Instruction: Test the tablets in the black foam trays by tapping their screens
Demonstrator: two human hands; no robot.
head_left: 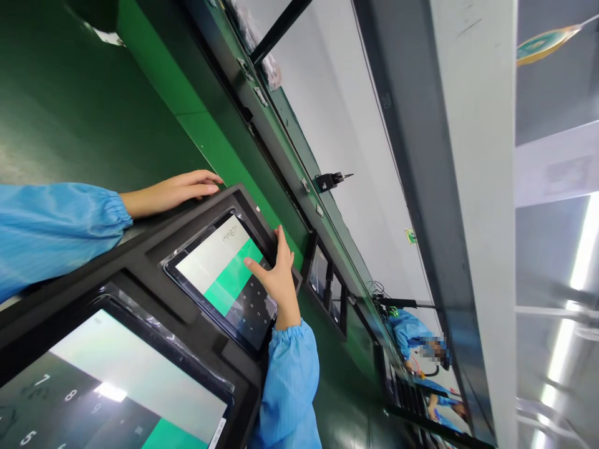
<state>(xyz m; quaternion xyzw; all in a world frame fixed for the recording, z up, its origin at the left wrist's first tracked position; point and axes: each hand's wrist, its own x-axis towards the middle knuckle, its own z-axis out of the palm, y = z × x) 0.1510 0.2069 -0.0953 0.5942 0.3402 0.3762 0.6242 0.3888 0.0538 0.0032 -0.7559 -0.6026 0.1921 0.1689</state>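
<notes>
The view is strongly tilted. A black tray (131,257) holds two tablets. Both the smaller tablet (219,268) and the nearer tablet (116,380) have lit calculator-like screens with white, green and dark areas. My left hand (175,190) lies beside the tray's upper corner, its fingers stretched out and together, with nothing visible in them. At the tray's far side is my right hand (278,277), its thumb apart over the smaller tablet's screen and its fingers reaching to the tray's rim. Whether the thumb touches the glass, I cannot tell. Blue sleeves cover both forearms.
A green work surface (187,118) runs alongside. Farther along it lies another black tray (325,284) with dark-screened devices. A black plug-like device (330,181) stands near a rail. Co-workers in blue (412,330) are in the distance, under ceiling lights (561,349).
</notes>
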